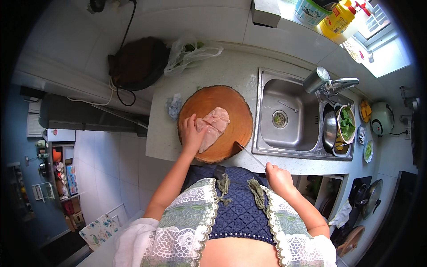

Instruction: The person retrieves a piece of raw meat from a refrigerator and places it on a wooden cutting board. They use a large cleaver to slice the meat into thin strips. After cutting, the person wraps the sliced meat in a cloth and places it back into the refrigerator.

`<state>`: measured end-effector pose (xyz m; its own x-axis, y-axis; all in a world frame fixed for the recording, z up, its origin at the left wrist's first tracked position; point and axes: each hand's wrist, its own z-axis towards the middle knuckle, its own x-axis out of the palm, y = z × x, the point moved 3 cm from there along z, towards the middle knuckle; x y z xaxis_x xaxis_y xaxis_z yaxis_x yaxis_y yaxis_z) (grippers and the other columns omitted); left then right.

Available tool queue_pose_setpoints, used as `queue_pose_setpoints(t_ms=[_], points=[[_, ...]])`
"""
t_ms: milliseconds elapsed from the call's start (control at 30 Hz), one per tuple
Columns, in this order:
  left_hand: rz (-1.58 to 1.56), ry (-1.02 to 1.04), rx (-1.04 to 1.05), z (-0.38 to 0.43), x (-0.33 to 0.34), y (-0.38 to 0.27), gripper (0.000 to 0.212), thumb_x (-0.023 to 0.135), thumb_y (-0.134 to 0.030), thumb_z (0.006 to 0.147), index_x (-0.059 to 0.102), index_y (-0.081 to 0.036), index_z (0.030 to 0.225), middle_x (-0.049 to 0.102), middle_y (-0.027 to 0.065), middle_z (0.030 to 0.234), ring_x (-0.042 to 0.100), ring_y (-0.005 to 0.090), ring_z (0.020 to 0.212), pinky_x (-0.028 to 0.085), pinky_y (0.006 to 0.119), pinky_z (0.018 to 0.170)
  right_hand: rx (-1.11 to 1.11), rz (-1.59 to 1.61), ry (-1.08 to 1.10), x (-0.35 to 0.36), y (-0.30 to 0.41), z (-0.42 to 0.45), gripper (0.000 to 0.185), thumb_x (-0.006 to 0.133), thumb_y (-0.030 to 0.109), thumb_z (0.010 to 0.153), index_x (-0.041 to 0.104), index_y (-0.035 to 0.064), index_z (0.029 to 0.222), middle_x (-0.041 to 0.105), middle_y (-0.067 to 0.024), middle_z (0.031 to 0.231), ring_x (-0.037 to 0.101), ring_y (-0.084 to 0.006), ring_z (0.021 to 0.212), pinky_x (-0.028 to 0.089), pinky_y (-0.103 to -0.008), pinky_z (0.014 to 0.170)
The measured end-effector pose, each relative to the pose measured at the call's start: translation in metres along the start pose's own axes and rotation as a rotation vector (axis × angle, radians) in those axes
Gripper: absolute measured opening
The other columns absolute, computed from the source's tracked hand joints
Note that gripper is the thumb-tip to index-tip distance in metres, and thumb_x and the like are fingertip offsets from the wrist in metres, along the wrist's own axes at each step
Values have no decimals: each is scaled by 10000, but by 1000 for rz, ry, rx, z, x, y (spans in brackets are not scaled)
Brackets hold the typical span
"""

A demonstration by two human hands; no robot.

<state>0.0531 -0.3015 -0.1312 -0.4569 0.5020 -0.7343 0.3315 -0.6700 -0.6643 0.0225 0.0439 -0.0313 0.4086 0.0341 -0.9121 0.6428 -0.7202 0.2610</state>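
Note:
Raw pale meat, which looks like chicken breast [216,121], lies on a round wooden chopping board [240,113] with a bark edge. My left hand [193,135] rests on the board at the meat's left side, its fingers touching the meat and slightly spread. A knife [250,156] is held by its handle in my right hand [279,178], just off the lower right of the board. Its blade tip lies over the board's lower right rim, apart from the meat.
Right of the board is a steel sink [290,116] with a tap [343,83]. A basket of leafy greens [347,123] and a metal bowl [329,126] stand beyond it. Behind the board lies a clear plastic bag [190,56]; crumpled plastic [174,106] sits left.

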Motion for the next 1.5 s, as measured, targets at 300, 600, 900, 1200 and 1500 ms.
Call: queue_pose_setpoints(t_ms=[300,600,900,1200,1500], points=[[16,230,18,-1,-9,-6,387,841,-198,668,609,-21,923,614,170,1016,587,349,949,479,431,840,59,29,-107,13,4,-8,91,557,109,876,490,52,852,612,-140,667,645,-331,561,518,-439,491],[-847,373,-347,-30,-28,-4,287,708,-14,846,507,-71,1042,570,-9,979,552,79,919,460,222,810,92,84,-84,16,8,-10,108,554,120,883,483,40,865,618,-157,678,647,-350,577,519,-452,502],[-988,509,-328,-21,-69,-49,310,709,-48,864,504,-68,1096,578,1,982,560,66,922,469,224,808,99,113,-65,12,6,-9,110,545,120,892,484,30,873,628,-175,699,646,-368,593,518,-471,523],[98,-118,141,-14,-46,-25,374,678,-39,809,566,-36,1165,604,146,1119,546,353,1092,436,427,958,96,134,-79,11,6,-9,129,553,137,903,487,32,870,630,-177,707,638,-378,596,513,-480,530],[20,224,639,-56,-44,-15,354,713,-147,799,641,-88,1141,562,131,1255,504,328,1222,411,449,1033,25,321,-158,-11,34,11,143,583,168,907,497,56,930,643,-153,793,632,-386,664,502,-497,566]])
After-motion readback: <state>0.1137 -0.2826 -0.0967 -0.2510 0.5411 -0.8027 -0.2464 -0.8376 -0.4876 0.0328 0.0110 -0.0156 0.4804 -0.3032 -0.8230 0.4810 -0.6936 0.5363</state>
